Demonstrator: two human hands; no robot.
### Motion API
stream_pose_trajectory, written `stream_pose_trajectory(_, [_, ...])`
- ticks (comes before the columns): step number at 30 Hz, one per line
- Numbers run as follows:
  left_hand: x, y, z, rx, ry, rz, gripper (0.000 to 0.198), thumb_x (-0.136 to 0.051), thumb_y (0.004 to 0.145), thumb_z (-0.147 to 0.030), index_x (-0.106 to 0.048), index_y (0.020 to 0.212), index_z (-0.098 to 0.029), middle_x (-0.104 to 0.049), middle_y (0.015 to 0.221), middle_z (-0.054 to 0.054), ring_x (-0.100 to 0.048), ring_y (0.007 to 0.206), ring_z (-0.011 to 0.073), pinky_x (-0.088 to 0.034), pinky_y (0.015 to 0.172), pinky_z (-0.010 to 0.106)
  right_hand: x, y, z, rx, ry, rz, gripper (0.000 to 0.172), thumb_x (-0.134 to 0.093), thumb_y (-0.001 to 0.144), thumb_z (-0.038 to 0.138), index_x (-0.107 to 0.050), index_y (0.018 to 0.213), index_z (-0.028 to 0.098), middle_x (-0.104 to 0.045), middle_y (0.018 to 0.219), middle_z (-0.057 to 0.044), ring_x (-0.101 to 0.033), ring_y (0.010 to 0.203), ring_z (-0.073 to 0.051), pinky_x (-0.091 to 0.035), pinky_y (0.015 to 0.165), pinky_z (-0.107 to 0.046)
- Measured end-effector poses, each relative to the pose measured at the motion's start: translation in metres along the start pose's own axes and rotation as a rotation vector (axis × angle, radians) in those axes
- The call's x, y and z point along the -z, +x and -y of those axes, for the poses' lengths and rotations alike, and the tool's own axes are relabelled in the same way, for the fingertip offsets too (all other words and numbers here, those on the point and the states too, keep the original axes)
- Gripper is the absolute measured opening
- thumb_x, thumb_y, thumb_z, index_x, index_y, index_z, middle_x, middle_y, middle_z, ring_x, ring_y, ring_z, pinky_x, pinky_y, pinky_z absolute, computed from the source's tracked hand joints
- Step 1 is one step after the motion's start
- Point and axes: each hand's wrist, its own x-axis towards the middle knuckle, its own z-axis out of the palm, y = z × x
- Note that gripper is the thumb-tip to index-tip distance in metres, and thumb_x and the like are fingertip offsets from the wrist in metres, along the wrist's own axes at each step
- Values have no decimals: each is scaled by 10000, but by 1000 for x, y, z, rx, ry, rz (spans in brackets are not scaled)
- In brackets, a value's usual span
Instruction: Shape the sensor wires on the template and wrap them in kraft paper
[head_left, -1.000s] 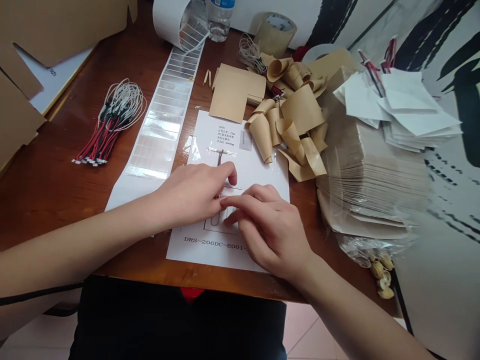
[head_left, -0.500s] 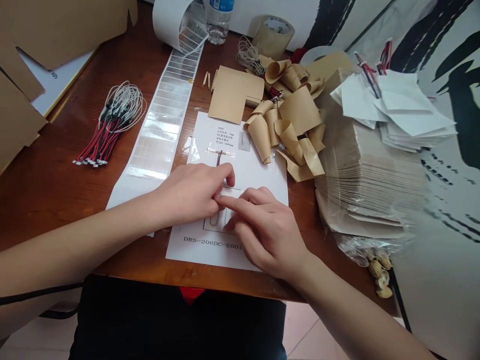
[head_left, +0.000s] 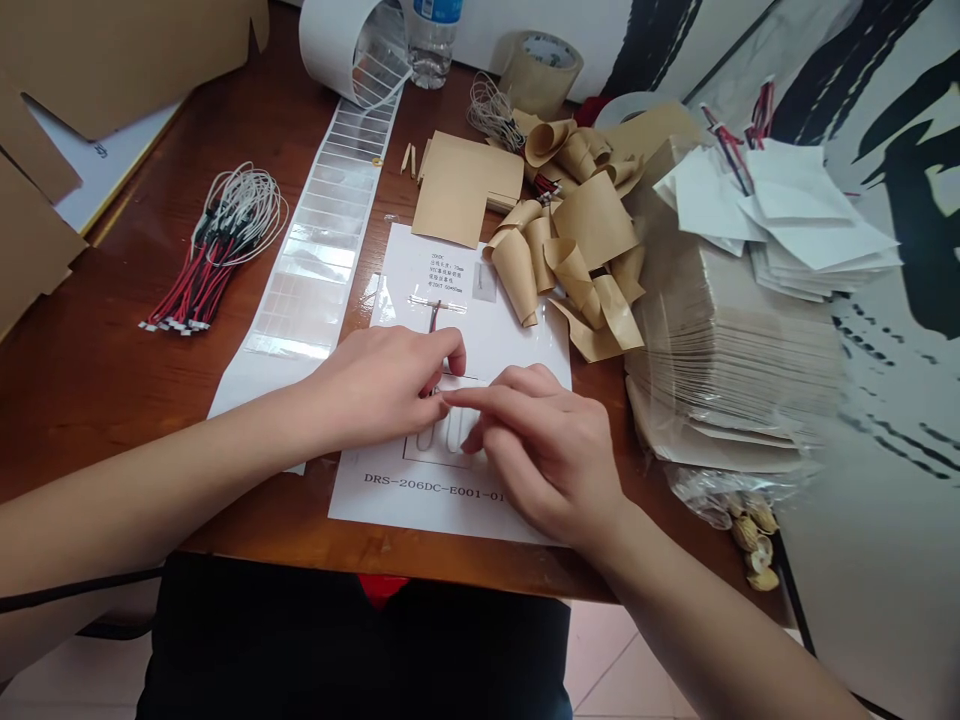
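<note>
A printed white sheet (head_left: 450, 505) under clear film lies before me, with an outline drawn on it. A thin cable (head_left: 434, 318), dark and red at its top, is held under a clear strip and runs down beneath my left hand. Its pale wire (head_left: 453, 432) lies in long loops inside the outline. My left hand (head_left: 390, 378) presses on the cable with bent index finger and thumb; its other fingers are hidden. My right hand (head_left: 551, 450) has its index finger stretched to the left thumb tip, above the loops. Its other fingers are curled, holding nothing visible.
On the left lie a bundle of red-black-white wires (head_left: 217, 250) and a label strip (head_left: 304, 265). Behind are brown paper squares (head_left: 450, 195), curled brown papers (head_left: 592, 220), a tape roll (head_left: 540, 75) and a bottle (head_left: 433, 50). A bagged paper stack (head_left: 750, 360) stands right.
My right hand has shifted slightly right, its index finger straighter, showing more of the wire loops. My left hand keeps its place on the cable.
</note>
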Motion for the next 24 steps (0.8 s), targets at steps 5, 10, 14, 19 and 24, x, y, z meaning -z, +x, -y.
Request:
stream_pose_trajectory(5, [0,0,-1,-11,13,-12,190,-553,869,-278,-619,1045,-247,-728,881,2,-652,789,210,-329,620,309,0,3,-1,-62,-30,-36,283,-537,911,101,-746,1027,250,-691,669,15,-631,683,-183,-501,695,-358])
stream_pose_trajectory(10, [-1,-1,-1,-13,3,-15,182,-543,898,-313,-615,1048,-239,-710,848,0,-633,742,197,-329,617,309,5,6,-14,-90,-171,-62,211,-660,914,199,-701,1120,202,-750,1032,-95,-674,944,-258,-534,824,-421])
stream_pose_trajectory(14, [-2,-1,0,-4,-16,-39,203,-553,889,-314,-629,1067,-251,-697,836,-14,-622,734,180,-332,625,302,8,4,-25,-177,-235,-58,324,-741,873,287,-686,1187,226,-684,1198,-132,-641,1119,-330,-504,942,-523])
stream_pose_trajectory(19, [-2,0,0,0,-21,-39,199,-566,877,-324,-635,1049,-249,-690,823,-11,-614,738,181,-322,630,300,6,3,-28,-272,-224,21,364,-749,858,296,-658,1210,278,-648,1277,-125,-609,1196,-354,-465,986,-570])
stream_pose_trajectory(24, [-2,0,0,-1,-27,-39,191,-568,877,-333,-637,1033,-248,-695,839,-8,-618,742,181,-327,631,301,3,3,-23,-266,-147,5,285,-705,886,284,-660,1167,260,-661,1246,-117,-632,1175,-328,-475,982,-543])
